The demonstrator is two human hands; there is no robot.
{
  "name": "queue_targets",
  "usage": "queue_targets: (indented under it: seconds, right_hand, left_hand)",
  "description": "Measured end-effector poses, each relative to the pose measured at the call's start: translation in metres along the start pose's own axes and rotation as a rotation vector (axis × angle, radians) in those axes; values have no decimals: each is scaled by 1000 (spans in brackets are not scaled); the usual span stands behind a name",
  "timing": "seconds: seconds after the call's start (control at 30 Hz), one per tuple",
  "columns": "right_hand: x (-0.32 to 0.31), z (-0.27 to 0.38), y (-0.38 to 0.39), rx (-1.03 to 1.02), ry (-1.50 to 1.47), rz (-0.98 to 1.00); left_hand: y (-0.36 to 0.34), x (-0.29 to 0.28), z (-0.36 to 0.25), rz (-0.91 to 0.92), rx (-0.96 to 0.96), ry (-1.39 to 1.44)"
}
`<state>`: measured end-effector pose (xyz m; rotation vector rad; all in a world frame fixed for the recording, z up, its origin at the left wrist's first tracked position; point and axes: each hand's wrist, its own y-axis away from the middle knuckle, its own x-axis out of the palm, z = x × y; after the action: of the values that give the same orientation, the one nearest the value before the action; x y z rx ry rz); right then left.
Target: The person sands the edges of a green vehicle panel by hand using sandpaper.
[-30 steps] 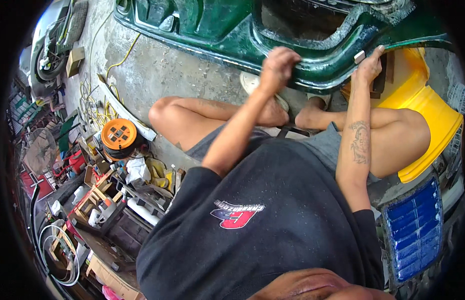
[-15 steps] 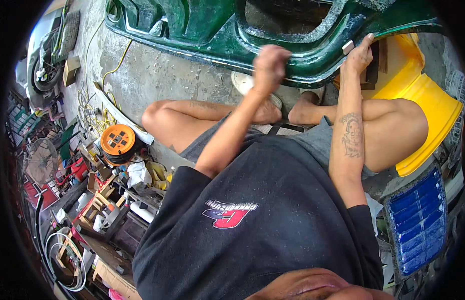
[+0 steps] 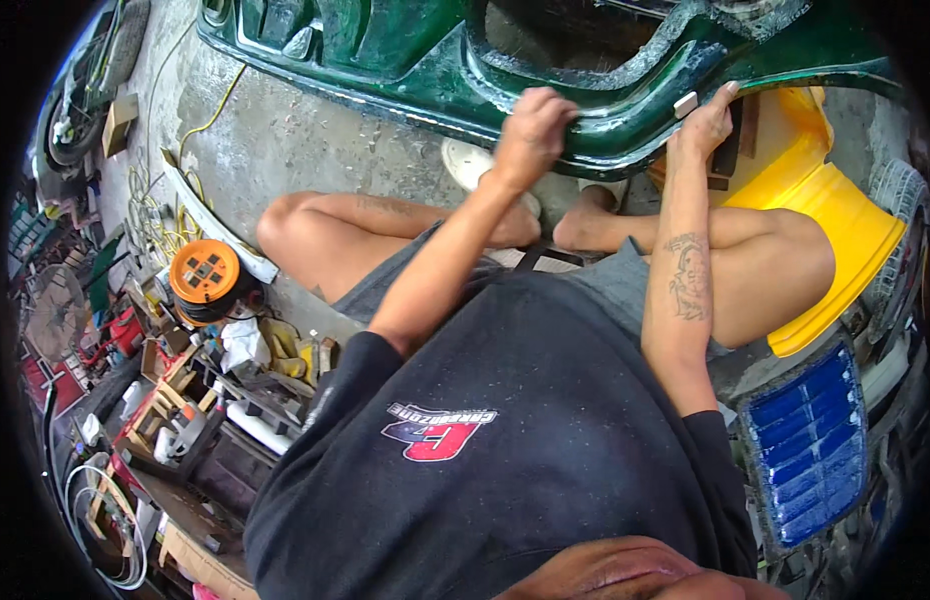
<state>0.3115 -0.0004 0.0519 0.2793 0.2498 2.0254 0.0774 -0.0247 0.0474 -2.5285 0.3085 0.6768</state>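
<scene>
A glossy dark-green car body panel (image 3: 425, 85) with a large opening lies across the top of the view, whitish scuffs along its curved lower rim. My left hand (image 3: 535, 132) is closed in a fist against that rim, its fingers curled; whatever is inside them is hidden. Further right, my right hand (image 3: 705, 122) grips the panel's edge, thumb uppermost and the other fingers mostly out of sight. Beside it, a small off-white block (image 3: 685, 104) rests on the green surface, apart from my left hand.
Beneath the panel's right end stands a yellow curved panel (image 3: 835, 230). A blue louvred panel (image 3: 805, 440) lies at lower right. On the left are an orange cable reel (image 3: 205, 272), a yellow cord (image 3: 217, 108) and a cluttered heap of tools and wood. My crossed legs occupy the middle.
The whole scene has shifted slightly left in view. My left hand stays near the same stretch of rim, less blurred and slightly lower. My right hand keeps its hold on the edge.
</scene>
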Motion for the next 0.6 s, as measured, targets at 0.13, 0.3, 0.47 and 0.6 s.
queue_targets:
  seconds: [0.13,0.3,0.47,0.6]
  right_hand:
    - [1,-3,3,3,60,-25]
    - [0,-2,1,-12,49,-1]
    - [-5,-2,-1,-11,30,-10]
    - [-2,-8,-3,-22,24,3]
  left_hand:
    - [-2,14,-19,-63,-55,-23]
    - [-16,24,-40,-14,-59,115]
    - [-7,-9,-26,171,104,-193]
    - [-16,-15,-10,231,189,-155]
